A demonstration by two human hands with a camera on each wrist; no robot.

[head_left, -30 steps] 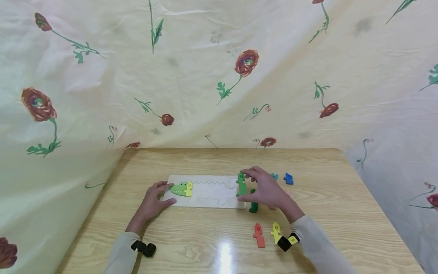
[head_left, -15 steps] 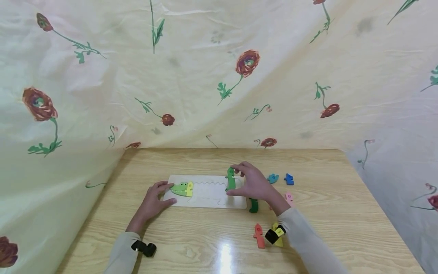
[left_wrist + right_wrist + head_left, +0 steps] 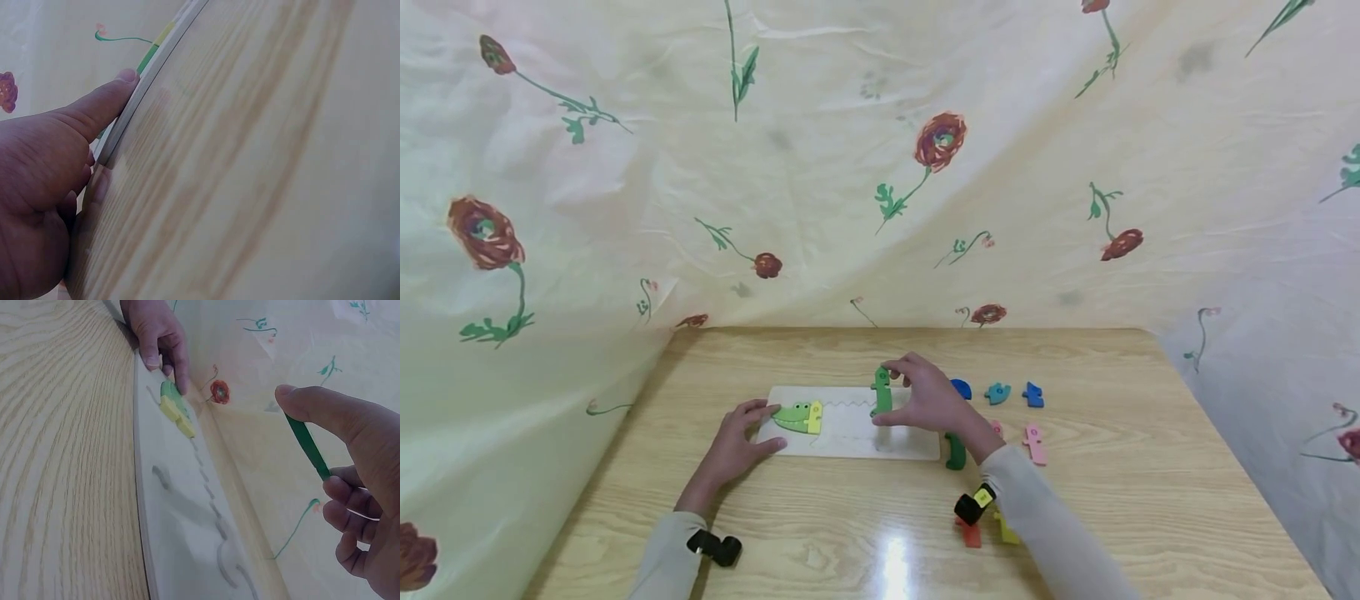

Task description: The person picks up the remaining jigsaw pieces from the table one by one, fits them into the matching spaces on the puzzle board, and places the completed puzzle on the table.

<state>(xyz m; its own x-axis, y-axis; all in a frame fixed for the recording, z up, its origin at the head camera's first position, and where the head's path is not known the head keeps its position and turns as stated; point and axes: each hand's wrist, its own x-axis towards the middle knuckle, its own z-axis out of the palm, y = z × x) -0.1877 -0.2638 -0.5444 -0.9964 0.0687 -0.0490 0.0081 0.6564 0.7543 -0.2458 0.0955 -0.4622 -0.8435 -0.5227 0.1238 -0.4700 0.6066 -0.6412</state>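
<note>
A white puzzle board (image 3: pixel 850 427) with a grooved outline lies on the table. On its left part, a light green crocodile-head piece (image 3: pixel 792 417) sits against a yellow piece (image 3: pixel 815 417). My left hand (image 3: pixel 733 442) rests at the board's left end, fingers and thumb spread, with a fingertip at the head piece. In the left wrist view the thumb (image 3: pixel 100 106) lies straight against the board's edge. Above the board, my right hand (image 3: pixel 931 396) pinches a green puzzle piece (image 3: pixel 882 393) by its two ends. The right wrist view shows that piece (image 3: pixel 307 447) held clear of the board.
Right of the board lie a dark green curved piece (image 3: pixel 955 452), blue pieces (image 3: pixel 1033 394), a teal piece (image 3: pixel 997 393) and pink pieces (image 3: pixel 1034 444). Nearer, red (image 3: pixel 972 536) and yellow pieces (image 3: pixel 1007 529) are partly hidden by the right wrist. Flowered cloth (image 3: pixel 835 167) hangs behind the table.
My right hand has carried the green piece leftward, from the board's right end to over its right-middle part. My left hand has stayed in place.
</note>
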